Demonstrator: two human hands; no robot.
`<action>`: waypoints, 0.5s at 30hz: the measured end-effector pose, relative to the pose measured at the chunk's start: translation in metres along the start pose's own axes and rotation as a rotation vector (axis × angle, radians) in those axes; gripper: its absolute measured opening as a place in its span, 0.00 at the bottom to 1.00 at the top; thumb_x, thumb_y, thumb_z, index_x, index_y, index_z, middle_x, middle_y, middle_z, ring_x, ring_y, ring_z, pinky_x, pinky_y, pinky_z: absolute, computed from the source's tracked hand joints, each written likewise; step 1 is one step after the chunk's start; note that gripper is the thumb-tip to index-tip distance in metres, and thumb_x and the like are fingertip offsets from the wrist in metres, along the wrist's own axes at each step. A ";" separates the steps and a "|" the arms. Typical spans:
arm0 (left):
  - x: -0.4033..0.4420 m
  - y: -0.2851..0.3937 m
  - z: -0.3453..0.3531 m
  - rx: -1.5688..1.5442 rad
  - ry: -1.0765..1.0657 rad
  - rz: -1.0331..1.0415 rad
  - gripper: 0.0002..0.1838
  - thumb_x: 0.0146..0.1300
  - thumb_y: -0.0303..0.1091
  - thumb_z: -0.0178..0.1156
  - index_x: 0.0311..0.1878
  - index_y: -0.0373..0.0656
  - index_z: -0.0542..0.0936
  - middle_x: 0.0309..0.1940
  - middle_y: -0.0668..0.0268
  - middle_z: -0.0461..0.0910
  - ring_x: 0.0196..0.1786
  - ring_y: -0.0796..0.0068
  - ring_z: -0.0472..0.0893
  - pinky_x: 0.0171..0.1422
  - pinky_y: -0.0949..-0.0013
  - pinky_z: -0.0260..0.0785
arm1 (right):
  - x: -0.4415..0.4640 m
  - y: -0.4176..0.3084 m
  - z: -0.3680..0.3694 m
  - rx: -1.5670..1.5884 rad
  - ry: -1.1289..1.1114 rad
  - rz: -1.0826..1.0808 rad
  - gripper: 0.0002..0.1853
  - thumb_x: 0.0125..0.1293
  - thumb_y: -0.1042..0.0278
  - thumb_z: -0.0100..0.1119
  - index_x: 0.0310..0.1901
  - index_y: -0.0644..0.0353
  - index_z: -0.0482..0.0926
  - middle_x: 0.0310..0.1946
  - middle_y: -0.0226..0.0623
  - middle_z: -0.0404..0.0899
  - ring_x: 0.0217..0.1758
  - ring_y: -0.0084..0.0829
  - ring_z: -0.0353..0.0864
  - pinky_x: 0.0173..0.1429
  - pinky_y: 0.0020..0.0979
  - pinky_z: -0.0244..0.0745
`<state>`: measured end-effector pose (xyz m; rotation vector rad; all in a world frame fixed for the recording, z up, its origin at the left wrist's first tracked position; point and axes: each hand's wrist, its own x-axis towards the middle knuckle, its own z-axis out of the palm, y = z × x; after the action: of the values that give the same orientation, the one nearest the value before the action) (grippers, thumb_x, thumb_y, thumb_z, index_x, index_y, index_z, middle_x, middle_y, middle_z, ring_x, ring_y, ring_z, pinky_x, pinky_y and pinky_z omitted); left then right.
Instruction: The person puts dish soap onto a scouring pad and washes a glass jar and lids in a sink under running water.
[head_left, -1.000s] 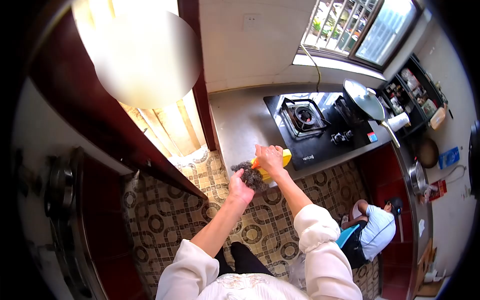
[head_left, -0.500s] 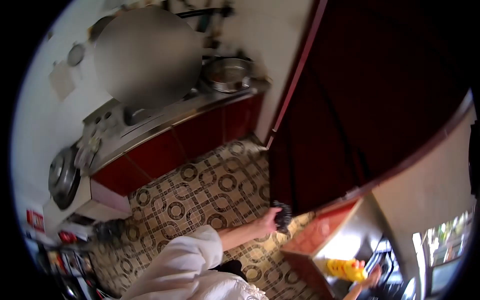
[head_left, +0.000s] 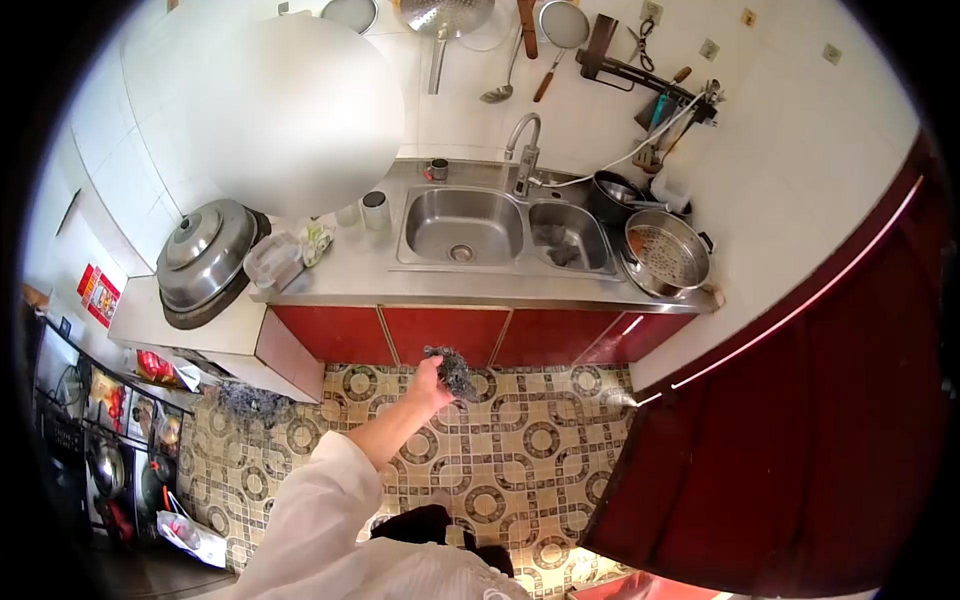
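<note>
My left hand [head_left: 430,386] is closed around a dark grey, fuzzy wad of steel wool [head_left: 456,374]. The arm, in a loose white sleeve, stretches forward over the patterned tile floor. Beyond the wad are the red cabinet fronts [head_left: 440,333] beneath the counter. Above them lies a double-bowl steel sink [head_left: 440,225] with a curved faucet [head_left: 525,150]. Some grey material [head_left: 563,247] sits in the smaller bowl. My right hand is out of view.
A steamer pot [head_left: 668,255] and dark pans stand right of the sink. A large lidded wok [head_left: 205,260] and plastic containers [head_left: 275,262] are at left. A dark red door [head_left: 800,440] fills the right side. A loaded rack [head_left: 110,450] stands at lower left.
My view has swung left from the doorway to the sink counter. My left hand still grips the steel wool. The right hand with the yellow bottle has left the view.
</note>
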<state>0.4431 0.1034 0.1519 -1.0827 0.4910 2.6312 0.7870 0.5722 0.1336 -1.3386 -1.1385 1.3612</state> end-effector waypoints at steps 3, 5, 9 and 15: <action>-0.002 0.046 0.041 -0.081 0.025 0.023 0.13 0.66 0.36 0.45 0.48 0.42 0.72 0.44 0.59 0.78 0.46 0.58 0.78 0.55 0.44 0.68 | -0.008 0.011 0.075 -0.016 -0.306 -0.001 0.15 0.59 0.54 0.62 0.41 0.56 0.76 0.34 0.33 0.79 0.33 0.26 0.75 0.34 0.27 0.69; 0.012 0.074 0.052 -0.068 -0.059 0.050 0.13 0.66 0.39 0.44 0.45 0.44 0.73 0.37 0.61 0.79 0.42 0.58 0.78 0.52 0.40 0.68 | -0.028 -0.002 0.139 -0.153 -0.443 -0.069 0.10 0.60 0.59 0.62 0.33 0.56 0.77 0.31 0.30 0.79 0.28 0.22 0.75 0.31 0.20 0.68; 0.051 0.118 0.069 -0.099 -0.153 0.111 0.13 0.66 0.39 0.43 0.46 0.44 0.73 0.38 0.59 0.78 0.43 0.55 0.77 0.51 0.36 0.67 | -0.061 -0.018 0.269 -0.186 -0.696 -0.161 0.10 0.63 0.64 0.58 0.31 0.62 0.77 0.27 0.31 0.78 0.28 0.21 0.73 0.35 0.26 0.70; 0.123 0.165 0.082 -0.247 -0.080 0.126 0.15 0.68 0.38 0.42 0.47 0.40 0.74 0.42 0.57 0.79 0.46 0.57 0.78 0.55 0.49 0.70 | -0.190 -0.003 0.519 -0.206 -1.244 -0.148 0.10 0.64 0.63 0.59 0.39 0.60 0.74 0.35 0.30 0.79 0.34 0.21 0.77 0.38 0.22 0.72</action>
<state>0.2485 -0.0014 0.1532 -1.0391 0.2284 2.8930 0.2724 0.3728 0.1691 -0.3797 -2.1500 2.0407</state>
